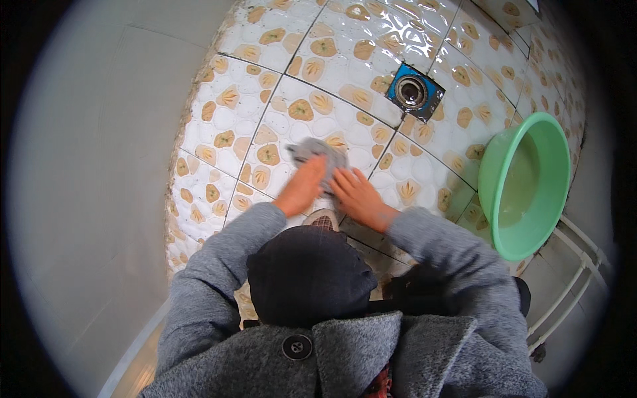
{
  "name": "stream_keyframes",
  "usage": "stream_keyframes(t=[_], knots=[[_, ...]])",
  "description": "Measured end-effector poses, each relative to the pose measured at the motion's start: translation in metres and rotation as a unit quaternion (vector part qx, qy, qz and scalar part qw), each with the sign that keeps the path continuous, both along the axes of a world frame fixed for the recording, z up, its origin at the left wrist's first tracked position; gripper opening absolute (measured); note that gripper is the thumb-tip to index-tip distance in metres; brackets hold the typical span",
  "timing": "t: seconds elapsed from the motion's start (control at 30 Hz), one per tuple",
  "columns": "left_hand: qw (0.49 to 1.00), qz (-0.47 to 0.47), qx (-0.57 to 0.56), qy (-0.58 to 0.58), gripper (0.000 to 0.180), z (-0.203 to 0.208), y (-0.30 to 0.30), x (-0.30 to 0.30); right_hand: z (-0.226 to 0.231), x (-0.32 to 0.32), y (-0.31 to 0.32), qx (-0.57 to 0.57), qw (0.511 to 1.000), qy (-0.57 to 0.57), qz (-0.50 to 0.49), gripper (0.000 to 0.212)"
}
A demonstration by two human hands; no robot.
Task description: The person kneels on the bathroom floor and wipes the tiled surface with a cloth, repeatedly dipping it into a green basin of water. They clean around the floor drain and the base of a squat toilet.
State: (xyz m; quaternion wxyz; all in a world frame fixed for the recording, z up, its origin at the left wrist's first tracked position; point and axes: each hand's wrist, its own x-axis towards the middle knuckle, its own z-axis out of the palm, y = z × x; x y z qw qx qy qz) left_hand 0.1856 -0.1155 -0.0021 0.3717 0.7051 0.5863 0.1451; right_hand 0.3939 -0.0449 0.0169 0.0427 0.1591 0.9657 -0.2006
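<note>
A crumpled grey cloth [317, 151] lies on the wet patterned tile floor [292, 139], just ahead of my shoe [322, 217]. My left hand [302, 189] grips the cloth from its near left side, slightly smeared by motion. Against the cloth's right edge, my right hand [361, 199] has its fingers bent onto the fabric and holds it too. Both hands are low at the floor and close together. The cloth's underside and the fingertips under it are hidden.
A floor drain [411, 91] with a blue surround sits ahead to the right. A green basin [497, 179] holding cloudy water is tilted at the right, beside a white metal rack [577, 268]. A grey wall [106, 166] borders the left. Water glistens on the far tiles.
</note>
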Motion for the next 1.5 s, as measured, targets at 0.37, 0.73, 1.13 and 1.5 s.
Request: stream_keyframes(t=[0.37,0.73,1.13,1.5], knots=[[0.989,-0.091,0.116,-0.002,0.053,-0.030,0.035,0.070,0.016,0.077,0.010,-0.043,0.996,-0.070,-0.040,0.062],[0.967,0.106,0.116,0.202,0.050,-0.006,0.068,-0.087,-0.016,-0.124,0.031,0.044,0.982,0.020,-0.180,0.054],[0.974,0.023,0.145,0.175,0.048,-0.013,0.097,0.004,-0.025,-0.021,0.051,0.036,0.977,0.062,-0.203,0.047],[0.984,-0.025,0.106,0.143,0.049,0.005,0.033,0.023,-0.013,0.016,-0.002,0.057,0.995,0.032,-0.079,0.047]])
